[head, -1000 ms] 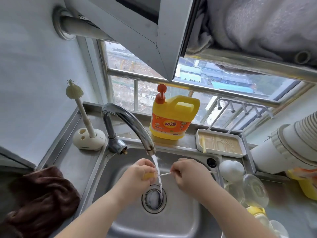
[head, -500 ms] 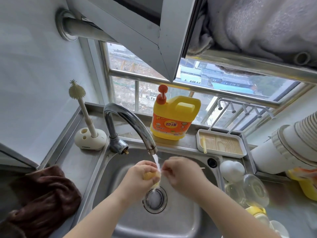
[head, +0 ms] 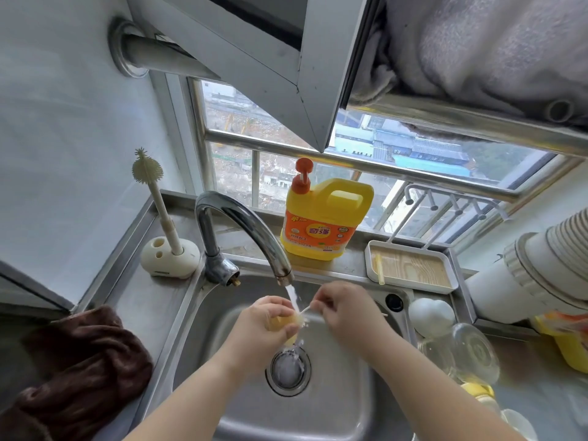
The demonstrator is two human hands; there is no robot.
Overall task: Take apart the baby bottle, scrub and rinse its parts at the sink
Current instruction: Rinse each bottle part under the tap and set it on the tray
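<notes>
Looking down into a steel sink (head: 334, 405) set in a steel bench (head: 143, 307) under a window. Curved tap (head: 245, 224) running, a thin stream of water (head: 292, 296) falling between two bare hands held over the drain (head: 288, 367).

Left hand (head: 264, 323), fingers curled round a small yellowish bottle part (head: 288, 324), held right under the stream. Right hand (head: 343, 310), fingers pinched on a thin pale stick (head: 304, 310), its tip touching the yellowish part; whether a straw or a slim brush, cannot tell. Hands close together, nearly touching.

Behind the tap, on the ledge, a yellow jug of dish soap (head: 324, 221) with an orange pump and orange label. Just to its right, a white tray (head: 410, 268) with a wood-grain floor and a pale straw-like stick lying at its left edge. Left of the tap, a cream bottle brush (head: 156, 195) standing upright in a rounded cream holder (head: 170, 259). Further left, a brown towel (head: 79, 370) bunched on the bench.

Right of the sink, a white rounded cap (head: 431, 316) and clear bottle parts (head: 471, 354) lying together, more pale yellow pieces below them, blurred. A wide white ribbed pipe (head: 525, 272) at far right.
</notes>
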